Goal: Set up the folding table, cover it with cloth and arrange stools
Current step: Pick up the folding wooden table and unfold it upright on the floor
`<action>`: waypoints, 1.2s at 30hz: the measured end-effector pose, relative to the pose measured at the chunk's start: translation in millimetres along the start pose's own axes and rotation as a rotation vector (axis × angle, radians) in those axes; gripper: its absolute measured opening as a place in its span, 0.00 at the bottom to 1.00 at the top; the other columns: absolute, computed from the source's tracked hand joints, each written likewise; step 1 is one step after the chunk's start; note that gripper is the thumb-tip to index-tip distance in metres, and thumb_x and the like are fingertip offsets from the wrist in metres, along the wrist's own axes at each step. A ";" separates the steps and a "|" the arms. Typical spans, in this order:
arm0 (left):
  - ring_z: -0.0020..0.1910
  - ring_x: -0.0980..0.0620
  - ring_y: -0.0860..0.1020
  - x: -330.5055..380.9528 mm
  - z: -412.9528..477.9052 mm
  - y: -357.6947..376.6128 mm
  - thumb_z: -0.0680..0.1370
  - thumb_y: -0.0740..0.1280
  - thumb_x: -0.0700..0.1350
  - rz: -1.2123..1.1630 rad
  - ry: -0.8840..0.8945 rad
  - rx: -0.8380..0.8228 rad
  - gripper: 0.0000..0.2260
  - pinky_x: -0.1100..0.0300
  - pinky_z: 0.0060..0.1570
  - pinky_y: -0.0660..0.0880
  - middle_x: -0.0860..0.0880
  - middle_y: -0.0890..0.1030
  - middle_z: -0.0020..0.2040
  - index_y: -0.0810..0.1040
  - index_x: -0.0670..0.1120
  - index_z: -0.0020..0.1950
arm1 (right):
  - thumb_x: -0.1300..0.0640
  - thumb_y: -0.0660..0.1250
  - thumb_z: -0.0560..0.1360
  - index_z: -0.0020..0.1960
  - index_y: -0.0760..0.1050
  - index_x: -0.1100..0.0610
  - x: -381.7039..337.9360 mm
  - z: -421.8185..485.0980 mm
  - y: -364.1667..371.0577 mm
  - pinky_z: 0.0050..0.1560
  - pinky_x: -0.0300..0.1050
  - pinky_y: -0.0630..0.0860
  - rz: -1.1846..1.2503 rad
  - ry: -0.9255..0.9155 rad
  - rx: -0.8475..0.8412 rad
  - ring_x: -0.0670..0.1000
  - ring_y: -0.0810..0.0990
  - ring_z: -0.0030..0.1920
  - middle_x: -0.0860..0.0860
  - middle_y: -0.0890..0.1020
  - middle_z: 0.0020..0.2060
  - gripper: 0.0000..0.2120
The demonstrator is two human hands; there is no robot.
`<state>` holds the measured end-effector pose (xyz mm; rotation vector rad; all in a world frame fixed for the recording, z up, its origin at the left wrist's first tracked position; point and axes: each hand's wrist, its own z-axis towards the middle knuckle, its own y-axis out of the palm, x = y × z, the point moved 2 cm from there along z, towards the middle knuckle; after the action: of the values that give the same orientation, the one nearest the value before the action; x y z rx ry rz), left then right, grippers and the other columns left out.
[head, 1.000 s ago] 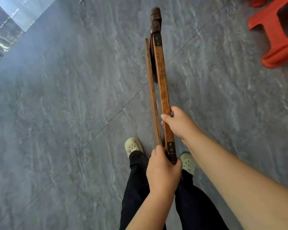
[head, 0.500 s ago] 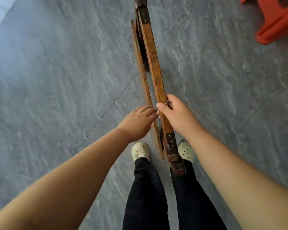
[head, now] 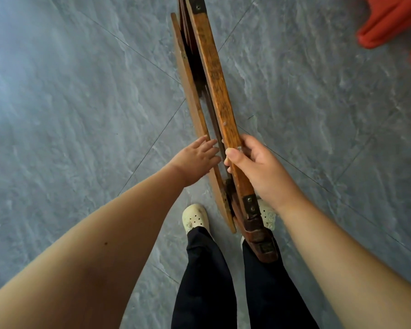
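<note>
Folding table (head: 217,74) folded flat, edge-up between the hands. Right hand (head: 259,169) curled round its thick rail. Left hand (head: 195,160) fingers straight, touching the thin panel. Red stool (head: 389,22) well beyond right hand.

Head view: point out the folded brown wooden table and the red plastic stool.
Folded brown wooden table (head: 212,67), head view, thick upper rail.
Red plastic stool (head: 389,22), head view, its leg.

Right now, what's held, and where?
The right hand grips the folded table by its thick rail, near the lower end. The left hand only touches its thin panel, fingers straight.
</note>
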<state>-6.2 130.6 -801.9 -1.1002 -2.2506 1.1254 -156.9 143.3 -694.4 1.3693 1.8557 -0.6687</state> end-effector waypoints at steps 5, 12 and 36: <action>0.76 0.43 0.52 -4.3 7.5 -0.2 0.81 0.56 0.44 0.024 0.067 0.038 0.20 0.49 0.72 0.39 0.45 0.62 0.74 0.61 0.45 0.73 | 0.51 0.62 0.77 0.61 0.72 0.50 0.9 2.9 2.8 0.48 0.40 0.76 0.010 -0.033 -0.012 0.41 0.80 0.44 0.46 0.80 0.42 0.13; 0.65 0.45 0.71 -17.4 16.6 2.3 0.77 0.64 0.43 0.038 0.246 0.103 0.14 0.50 0.73 0.51 0.48 0.77 0.61 0.74 0.47 0.63 | 0.51 0.61 0.78 0.57 0.72 0.43 3.9 1.1 -5.5 0.46 0.39 0.76 0.024 -0.059 0.005 0.41 0.79 0.42 0.45 0.79 0.39 0.08; 0.37 0.53 0.66 -75.0 -163.8 -27.1 0.79 0.43 0.63 0.086 0.305 -0.002 0.27 0.61 0.45 0.63 0.53 0.71 0.36 0.72 0.48 0.39 | 0.54 0.62 0.78 0.52 0.73 0.46 -9.9 1.2 45.8 0.48 0.40 0.77 -0.020 -0.017 -0.023 0.42 0.79 0.41 0.47 0.80 0.40 0.05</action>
<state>130.5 141.9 -682.0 -1.2851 -1.9852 0.9159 -111.2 150.3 -686.8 1.3281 1.8600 -0.6652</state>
